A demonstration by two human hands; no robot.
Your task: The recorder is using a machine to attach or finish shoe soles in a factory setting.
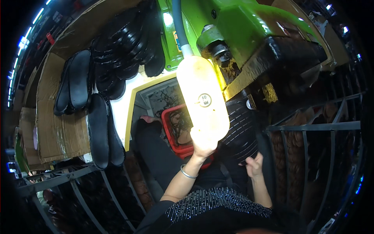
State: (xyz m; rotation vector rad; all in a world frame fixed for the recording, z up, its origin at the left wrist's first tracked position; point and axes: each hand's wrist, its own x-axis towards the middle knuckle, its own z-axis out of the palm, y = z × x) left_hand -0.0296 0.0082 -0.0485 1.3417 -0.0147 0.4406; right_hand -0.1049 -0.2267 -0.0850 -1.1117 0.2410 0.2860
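Note:
A black ribbed shoe sole (242,128) is under the green machine (249,31), just right of a glowing lamp head (202,89). My right hand (254,164) is closed on the sole's near edge, with the thumb raised. My left hand (204,145), a bangle on its wrist, reaches up to the lamp's lower end. Glare and the lamp cover its fingers, so what they touch is hidden. Part of the machine's dark, greasy working head (224,54) shows beside the lamp's top.
An open cardboard box (62,132) at the left holds several black soles (80,80); more (101,130) lean over its near edge. A red basket (167,128) with dark scraps stands below the yellow-edged table opening (130,113). Metal racks (315,127) flank me on both sides.

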